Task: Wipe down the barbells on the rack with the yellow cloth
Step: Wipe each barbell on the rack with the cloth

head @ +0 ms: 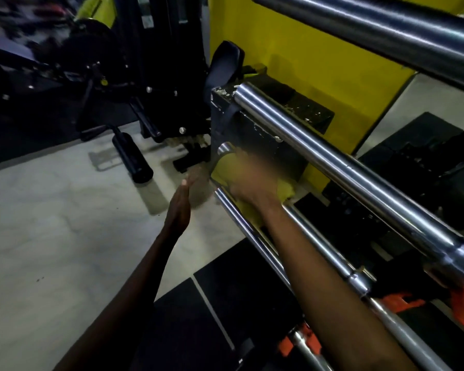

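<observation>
Several chrome barbells lie on a rack, running from the lower right toward the black rack upright [252, 135]. My right hand [248, 180], blurred by motion, is closed on the yellow cloth [225, 168] and presses it around the far end of a lower barbell [316, 231], just below that bar's round tip [224, 149]. A thicker barbell [332, 153] passes above my forearm, and another [386, 25] crosses the top of the view. A thin barbell [241, 218] lies lowest. My left hand [181, 204] hovers flat and open left of the rack, holding nothing.
A black weight machine [145, 84] with a roller pad [131, 159] stands on the pale floor to the left. Yellow wall [292, 41] backs the rack. Orange collars [402, 303] sit on the bars at lower right. Black mats [225, 303] cover the floor below.
</observation>
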Demonstrator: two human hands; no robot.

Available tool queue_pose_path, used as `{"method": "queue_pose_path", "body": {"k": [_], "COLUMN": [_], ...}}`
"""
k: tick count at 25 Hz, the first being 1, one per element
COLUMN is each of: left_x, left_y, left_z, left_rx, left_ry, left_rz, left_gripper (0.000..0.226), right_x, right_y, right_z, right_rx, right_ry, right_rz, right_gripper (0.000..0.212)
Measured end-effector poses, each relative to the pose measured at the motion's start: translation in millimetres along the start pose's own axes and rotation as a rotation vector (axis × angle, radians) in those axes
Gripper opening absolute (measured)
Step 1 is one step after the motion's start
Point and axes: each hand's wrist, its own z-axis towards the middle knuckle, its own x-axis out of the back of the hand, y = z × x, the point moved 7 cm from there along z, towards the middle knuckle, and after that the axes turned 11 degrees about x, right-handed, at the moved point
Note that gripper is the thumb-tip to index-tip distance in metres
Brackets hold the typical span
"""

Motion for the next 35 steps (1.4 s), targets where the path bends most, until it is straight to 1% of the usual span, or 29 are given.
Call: {"method": "queue_pose_path", "body": {"k": [2, 4, 6, 8, 10, 12, 13, 16, 18, 21, 23, 24, 25, 27, 29, 31, 32, 33, 34, 35], "left_x": [12.5, 16.4, 10.2, -4.3, -19.8, -34.0, -44.2, -90.6, -114.8, -126.7, -130.8, -133.5, -137.6, -148.0, -155.3, -157.7, -158.2, -155.7, -148.7, -135.7], "left_y": [-18.8, -25.3, -22.7, -10.6, 11.1, 35.4, 45.4, 61.5, 64.3, 83.7, 104.7, 115.3, 123.1, 131.7, 133.5, 133.7, 133.4, 135.0, 137.0, 140.3], "left_z": [-7.2, -7.6, -4.8, -0.8, -2.0, -2.4, -0.6, 8.5, 12.6, 19.2, 23.4, 24.8, 27.4, 35.5, 44.3, 52.3, 56.0, 59.8, 63.7, 65.1], "left_rx": [-0.003, -0.013, 0.037, 0.057, -0.034, -0.202, -0.286, -0.515, -0.642, -0.824, -0.895, -0.887, -0.839, -0.697, -0.577, -0.443, -0.394, -0.355, -0.311, -0.27], "left_ry": [0.026, 0.024, 0.004, -0.012, -0.04, -0.067, -0.08, -0.117, -0.108, -0.029, 0.001, 0.005, -0.002, -0.053, -0.171, -0.275, -0.292, -0.296, -0.308, -0.304], "left_rz": [0.112, 0.16, 0.103, 0.076, 0.063, 0.11, 0.189, 0.599, 0.803, 0.878, 0.883, 0.924, 0.999, 1.197, 1.415, 1.467, 1.429, 1.305, 1.075, 0.777], "left_gripper": [0.048, 0.046, 0.052, 0.057, 0.053, 0.049, 0.049, 0.049, 0.05, 0.041, 0.039, 0.043, 0.046, 0.05, 0.05, 0.05, 0.05, 0.049, 0.045, 0.041], "right_x": [1.3, 4.9, 6.1, 7.1, 9.8, 14.6, 16.0, 12.3, 11.1, 9.9, 10.4, 11.1, 13.1, 15.6, 12.7, 7.9, 7.7, 8.1, 8.5, 7.7], "right_y": [-6.0, -8.2, -12.0, -14.6, -7.6, 2.6, 8.2, 28.2, 39.2, 40.0, 39.7, 42.3, 46.0, 53.6, 52.6, 43.6, 39.2, 35.7, 32.3, 29.0], "right_z": [28.6, 42.5, 35.9, 15.5, -12.6, -48.0, -69.7, -149.0, -193.5, -215.0, -209.7, -205.7, -201.9, -193.4, -179.2, -160.2, -148.1, -135.0, -121.0, -107.4], "right_rx": [0.127, 0.247, 0.345, 0.359, 0.26, 0.122, 0.058, -0.112, -0.198, -0.244, -0.271, -0.284, -0.293, -0.308, -0.303, -0.273, -0.256, -0.243, -0.228, -0.211], "right_ry": [-0.093, -0.165, -0.213, -0.179, -0.099, -0.04, -0.024, 0.0, 0.034, 0.057, 0.049, 0.041, 0.039, 0.039, 0.026, 0.016, 0.014, 0.01, 0.006, 0.001], "right_rz": [0.057, 0.09, 0.006, -0.084, -0.035, 0.022, 0.007, -0.058, -0.115, -0.19, -0.168, -0.148, -0.129, -0.111, -0.118, -0.149, -0.158, -0.15, -0.134, -0.119], "right_gripper": [0.093, 0.083, 0.076, 0.073, 0.075, 0.077, 0.079, 0.087, 0.091, 0.095, 0.097, 0.098, 0.099, 0.098, 0.097, 0.097, 0.096, 0.096, 0.095, 0.095]}}
